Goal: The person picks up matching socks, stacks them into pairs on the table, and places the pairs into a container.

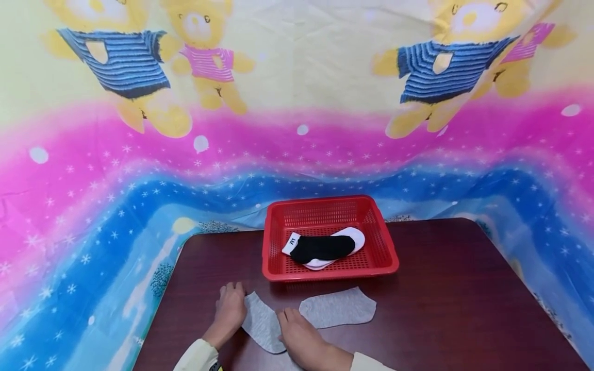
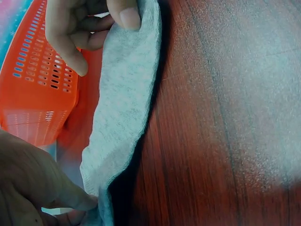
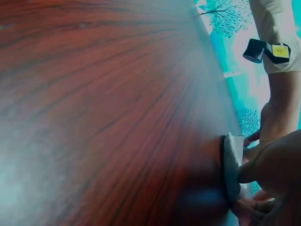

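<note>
A light grey ankle sock [image 1: 263, 325] stretches between my two hands, low over the dark wooden table. My left hand [image 1: 230, 309] pinches its left end; in the left wrist view the thumb and fingers [image 2: 70, 190] close on that edge. At the other end, my right hand [image 1: 301, 337] grips the sock, with its thumb [image 2: 128, 18] on top of the fabric. A second grey sock [image 1: 341, 308] lies flat on the table, just right of my right hand. Part of another grey piece [image 1: 284, 363] shows below the right hand, mostly hidden by it.
Behind the socks stands a red plastic basket [image 1: 329, 273], holding a black sock [image 1: 322, 248] with a white cuff on top of white ones [image 1: 355, 236]. The table [image 1: 445, 309] ends at a hanging cloth [image 1: 297, 154] printed with bears. A dark strap [image 3: 277, 52] circles my left wrist.
</note>
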`<state>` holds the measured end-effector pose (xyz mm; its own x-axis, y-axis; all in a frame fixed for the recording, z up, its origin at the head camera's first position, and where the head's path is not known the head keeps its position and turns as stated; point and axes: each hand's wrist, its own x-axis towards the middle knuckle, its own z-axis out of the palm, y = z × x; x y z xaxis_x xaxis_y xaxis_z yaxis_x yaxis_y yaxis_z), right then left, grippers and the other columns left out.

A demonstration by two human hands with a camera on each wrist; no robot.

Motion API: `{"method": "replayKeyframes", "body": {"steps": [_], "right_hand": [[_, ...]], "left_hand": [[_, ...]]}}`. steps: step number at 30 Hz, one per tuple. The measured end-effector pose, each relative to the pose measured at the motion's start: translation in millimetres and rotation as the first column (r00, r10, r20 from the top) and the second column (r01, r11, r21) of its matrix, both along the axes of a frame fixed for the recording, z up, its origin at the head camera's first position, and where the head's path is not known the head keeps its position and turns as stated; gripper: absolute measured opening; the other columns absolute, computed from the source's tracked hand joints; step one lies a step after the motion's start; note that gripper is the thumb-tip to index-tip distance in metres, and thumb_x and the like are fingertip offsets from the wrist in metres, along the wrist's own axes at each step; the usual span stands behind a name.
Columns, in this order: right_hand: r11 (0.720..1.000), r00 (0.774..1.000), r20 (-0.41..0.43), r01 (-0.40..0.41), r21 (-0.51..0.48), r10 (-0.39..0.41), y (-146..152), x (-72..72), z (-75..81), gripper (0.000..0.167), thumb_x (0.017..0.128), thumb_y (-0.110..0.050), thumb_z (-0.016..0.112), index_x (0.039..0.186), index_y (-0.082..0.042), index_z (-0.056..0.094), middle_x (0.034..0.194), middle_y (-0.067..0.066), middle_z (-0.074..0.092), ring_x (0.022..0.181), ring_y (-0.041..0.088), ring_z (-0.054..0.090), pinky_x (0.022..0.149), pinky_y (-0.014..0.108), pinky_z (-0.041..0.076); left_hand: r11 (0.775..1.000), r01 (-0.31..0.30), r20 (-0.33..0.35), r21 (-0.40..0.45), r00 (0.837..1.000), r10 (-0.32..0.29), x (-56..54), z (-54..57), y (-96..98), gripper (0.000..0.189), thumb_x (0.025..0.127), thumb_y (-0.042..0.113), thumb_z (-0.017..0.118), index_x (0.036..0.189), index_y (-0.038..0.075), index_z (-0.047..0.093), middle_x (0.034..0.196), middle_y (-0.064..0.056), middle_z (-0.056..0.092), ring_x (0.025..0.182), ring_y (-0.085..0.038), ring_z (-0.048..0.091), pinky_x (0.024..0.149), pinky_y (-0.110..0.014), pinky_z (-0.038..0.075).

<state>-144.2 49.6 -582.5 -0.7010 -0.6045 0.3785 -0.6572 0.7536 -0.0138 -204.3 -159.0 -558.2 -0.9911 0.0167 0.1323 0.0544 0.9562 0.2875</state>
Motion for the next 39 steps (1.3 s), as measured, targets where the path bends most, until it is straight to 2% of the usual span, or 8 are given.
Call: {"method": "replayKeyframes", "body": {"steps": [4,9,18,22,27,32,34,39], "right_hand": [[0.996,0.993,0.109,0.056,-0.075,-0.048,-5,1.5,2.3,0.042,0.078,-0.021,0.083,0.107,-0.004,0.059,0.092,0.002,0.056,0.088,0.017,0.056,0.08,0.026,0.05],[0.982,0.927,0.35,0.17,-0.081,-0.131,-11,3.9,12.1,0.034,0.08,-0.013,0.082,0.104,-0.006,0.059,0.092,0.004,0.06,0.091,0.019,0.06,0.081,0.029,0.053],[0.966,0.912,0.386,0.21,-0.151,-0.138,-12,0.8,18.1,0.022,0.074,-0.006,0.074,0.081,-0.01,0.054,0.073,0.001,0.055,0.065,0.019,0.057,0.058,0.029,0.046],[0.935,0.841,0.539,0.228,-0.272,-0.048,-1,-2.2,23.9,0.025,0.072,-0.004,0.074,0.082,-0.013,0.053,0.073,-0.005,0.052,0.065,0.01,0.052,0.059,0.026,0.044],[0.837,0.719,0.681,0.279,-0.47,0.142,17,3.1,27.9,0.025,0.078,-0.002,0.078,0.089,-0.012,0.057,0.074,-0.01,0.053,0.067,-0.003,0.047,0.062,0.018,0.043],[0.725,0.676,0.694,0.346,-0.596,0.248,33,7.1,29.7,0.024,0.082,-0.002,0.079,0.09,-0.012,0.058,0.078,-0.01,0.059,0.068,-0.007,0.051,0.064,0.016,0.045],[0.672,0.664,0.699,0.391,-0.629,0.267,38,6.4,31.4,0.023,0.082,-0.002,0.079,0.09,-0.009,0.059,0.081,-0.007,0.06,0.07,-0.005,0.052,0.064,0.016,0.045],[0.497,0.549,0.736,0.545,-0.675,0.396,59,3.8,40.5,0.025,0.083,0.001,0.077,0.098,0.008,0.057,0.083,-0.001,0.056,0.069,0.0,0.053,0.062,0.016,0.045]], "left_hand": [[1.0,0.013,-0.028,0.026,1.0,-0.012,0.7,-0.9,-3.2,0.018,0.078,-0.01,0.058,0.095,-0.006,0.059,0.093,-0.026,0.059,0.086,-0.045,0.056,0.061,-0.057,0.051],[0.997,0.054,-0.061,0.051,0.997,-0.05,-0.7,-2.6,-7.4,0.021,0.07,-0.014,0.06,0.089,-0.007,0.056,0.085,-0.026,0.055,0.074,-0.048,0.057,0.07,-0.057,0.052],[0.999,0.046,-0.006,-0.007,0.999,-0.046,-5.2,-3.0,-7.9,0.025,0.074,-0.012,0.06,0.098,-0.011,0.058,0.086,-0.028,0.057,0.079,-0.047,0.056,0.069,-0.056,0.053],[0.999,0.053,0.006,0.006,0.999,-0.053,-3.9,1.4,-9.5,0.023,0.076,-0.011,0.061,0.1,-0.011,0.06,0.09,-0.027,0.056,0.078,-0.046,0.057,0.071,-0.054,0.054],[0.985,0.1,-0.005,0.143,0.995,-0.101,0.3,13.9,-15.4,0.015,0.079,-0.013,0.056,0.088,-0.002,0.06,0.081,-0.017,0.057,0.07,-0.033,0.061,0.063,-0.043,0.054],[0.939,0.092,0.086,0.333,0.988,-0.127,4.4,30.8,-17.9,0.014,0.083,-0.011,0.059,0.087,0.003,0.062,0.072,-0.005,0.063,0.066,-0.014,0.054,0.059,-0.028,0.045],[0.906,0.089,0.131,0.414,0.979,-0.155,6.2,35.8,-16.9,0.013,0.083,-0.01,0.062,0.089,0.002,0.064,0.072,-0.005,0.065,0.065,-0.012,0.053,0.059,-0.025,0.044],[0.77,0.097,0.25,0.63,0.914,-0.319,12.7,43.0,-8.9,0.012,0.086,-0.011,0.064,0.096,-0.007,0.068,0.074,-0.008,0.068,0.066,-0.012,0.057,0.056,-0.024,0.049]]}}
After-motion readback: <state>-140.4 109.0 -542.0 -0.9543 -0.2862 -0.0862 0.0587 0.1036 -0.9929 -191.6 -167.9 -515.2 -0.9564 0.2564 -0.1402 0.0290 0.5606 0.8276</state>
